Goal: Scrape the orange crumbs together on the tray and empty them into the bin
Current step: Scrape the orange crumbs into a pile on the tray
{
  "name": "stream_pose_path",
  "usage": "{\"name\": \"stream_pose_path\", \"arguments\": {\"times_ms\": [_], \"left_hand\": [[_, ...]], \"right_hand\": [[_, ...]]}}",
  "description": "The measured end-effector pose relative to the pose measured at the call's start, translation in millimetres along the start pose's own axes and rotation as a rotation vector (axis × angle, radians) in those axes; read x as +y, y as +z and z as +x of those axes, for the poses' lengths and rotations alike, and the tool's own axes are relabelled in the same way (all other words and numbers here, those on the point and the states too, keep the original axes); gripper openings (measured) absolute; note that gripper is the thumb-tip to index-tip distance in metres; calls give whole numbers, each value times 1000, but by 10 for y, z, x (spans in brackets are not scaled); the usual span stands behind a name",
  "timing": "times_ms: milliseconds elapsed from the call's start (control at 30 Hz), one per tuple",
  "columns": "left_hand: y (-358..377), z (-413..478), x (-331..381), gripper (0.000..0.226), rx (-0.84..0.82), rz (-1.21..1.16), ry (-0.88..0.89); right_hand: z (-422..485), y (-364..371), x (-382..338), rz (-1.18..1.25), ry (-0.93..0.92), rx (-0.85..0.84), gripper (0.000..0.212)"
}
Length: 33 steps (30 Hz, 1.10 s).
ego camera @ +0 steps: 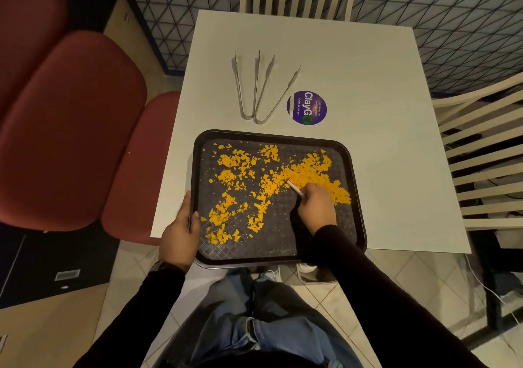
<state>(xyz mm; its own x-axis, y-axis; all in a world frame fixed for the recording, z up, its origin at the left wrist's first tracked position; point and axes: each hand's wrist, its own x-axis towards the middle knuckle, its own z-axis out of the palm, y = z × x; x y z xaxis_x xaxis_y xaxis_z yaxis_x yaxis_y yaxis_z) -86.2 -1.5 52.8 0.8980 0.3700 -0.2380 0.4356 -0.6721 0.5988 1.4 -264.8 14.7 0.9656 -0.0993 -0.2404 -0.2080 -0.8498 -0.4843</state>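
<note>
Fingers [307, 195] of right hand [315, 208] pinching a thin white stick [294, 188] w/ tip in the orange crumbs [305, 174], left hand [181, 232] gripping the tray [271, 135] edge. Imo better sweeping long low strokes toward the big right-side pile.

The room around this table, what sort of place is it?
Probably a cafeteria or food court: a dark serving tray, two metal tongs and a "Clean as you go" sticker on a white table.

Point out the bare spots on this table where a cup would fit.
The table is bare right of the purple sticker and tray, and along the far edge beyond the tongs. The tray is crowded: orange crumbs, left hand on its rim, right hand scraping.
</note>
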Motion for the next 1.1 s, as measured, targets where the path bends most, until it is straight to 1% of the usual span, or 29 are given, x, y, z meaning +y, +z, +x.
{"name": "stream_pose_path", "arguments": {"times_ms": [67,233,467,633,767,900,1100], "left_hand": [[-6,8,2,52,7,-6,2],[-7,12,-12,53,-4,-13,1],[-20,-24,6,53,-22,-37,-7],[-38,-19,22,53,-19,-26,7],[-50,-15,35,52,-16,-35,14],[-43,-8,21,52,-15,-36,4],[-28,-42,21,52,-18,-35,-12]], "right_hand": [[-139,33,-3,27,9,11,8],[-346,133,-10,18,-81,-24,10],[81,50,-40,80,-13,3,15],[189,-20,-20,77,22,16,13],[-61,-10,42,23,-43,-5,11],[-348,81,142,-78,-229,-32,10],[-106,88,79,-66,-241,25,14]]}}
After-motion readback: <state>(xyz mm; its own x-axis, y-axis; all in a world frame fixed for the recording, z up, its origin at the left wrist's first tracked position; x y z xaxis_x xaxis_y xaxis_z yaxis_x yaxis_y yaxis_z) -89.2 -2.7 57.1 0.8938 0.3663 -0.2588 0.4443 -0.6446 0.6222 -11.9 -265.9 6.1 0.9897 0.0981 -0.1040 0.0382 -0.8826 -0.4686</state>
